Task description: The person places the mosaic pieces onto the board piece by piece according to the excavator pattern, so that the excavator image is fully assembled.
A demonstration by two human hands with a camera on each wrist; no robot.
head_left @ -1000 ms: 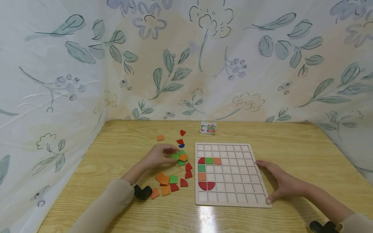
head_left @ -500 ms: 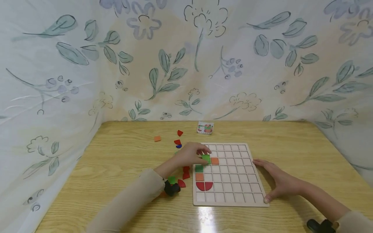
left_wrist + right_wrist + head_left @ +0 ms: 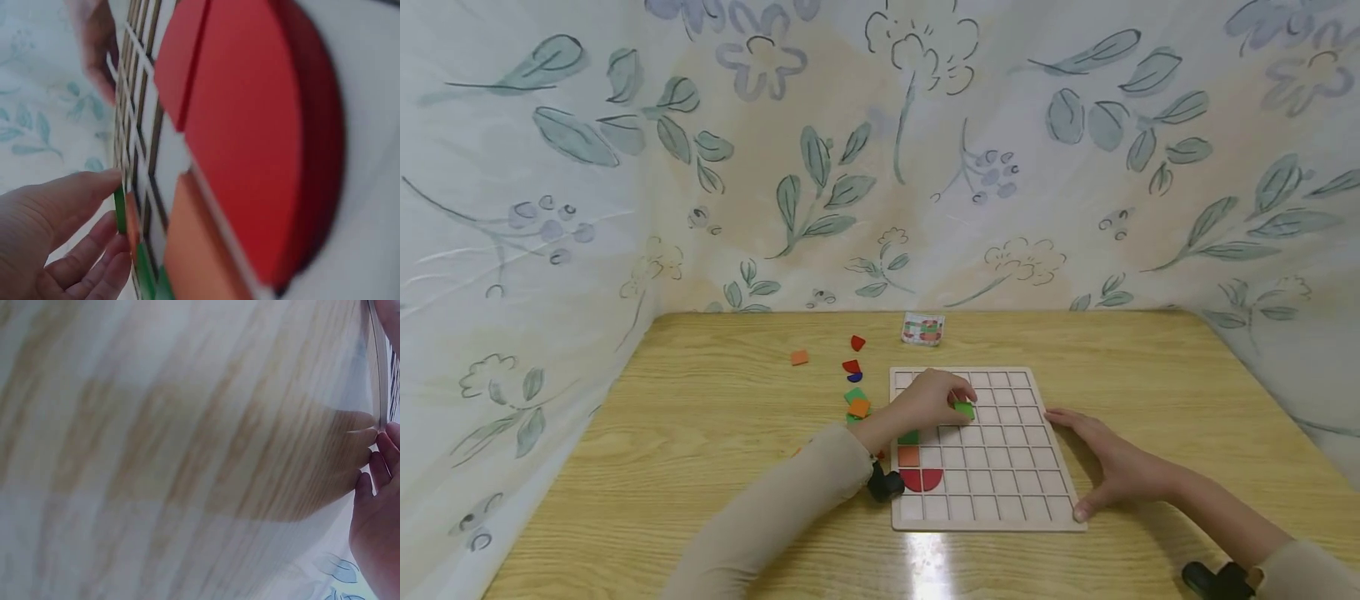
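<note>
Between its thumb and fingers my left hand (image 3: 934, 400) pinches a green square tile (image 3: 964, 411) over the third row of the pale gridded board (image 3: 992, 483). The left wrist view shows this tile (image 3: 120, 209) on edge between thumb and fingers. Two red rounded pieces (image 3: 920, 480), an orange square (image 3: 908, 456) and a green square (image 3: 908, 437) lie in the board's left columns; the hand hides the start of the third row. My right hand (image 3: 1116, 467) rests spread along the board's right edge, thumb at the near corner, other fingertips farther up.
Green and orange squares (image 3: 859, 407) lie left of the board, partly behind the left arm. Beyond them are red pieces (image 3: 852, 366), a blue piece (image 3: 855, 377) and a lone orange square (image 3: 800, 357). A small pattern card (image 3: 922, 329) lies behind the board.
My left hand has gone from the loose pile at the left, rightward over the board, with a green square tile in its fingers. The right hand stays at the board's edge.
</note>
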